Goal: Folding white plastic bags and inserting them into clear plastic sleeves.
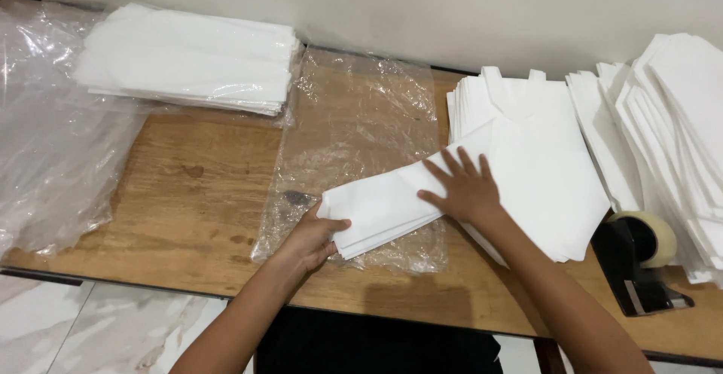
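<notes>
White folded bags fill this wooden table [188, 193]: one bundle in hand, one flat stack at the far left, one stack at the far middle-right, and a fanned heap along the right edge, so four lots, each too dense to count sheet by sheet. The held bundle of folded white bags [392, 201] lies at the near middle, its long axis running from near left up to far right, its far end overlapping the middle-right stack [527, 148]. The left hand [312, 238] pinches the bundle's near-left corner, thumb on top and fingers beneath. The right hand [463, 186] lies flat and spread on top, pressing, gripping nothing. Under the bundle lies one clear plastic sleeve [354, 118], open and flat, with nothing seen inside it. A second plastic wrapper [53, 148] surrounds the far-left stack [188, 58]. One black tape dispenser [640, 261] stands near right, beside the fanned heap [678, 118].
</notes>
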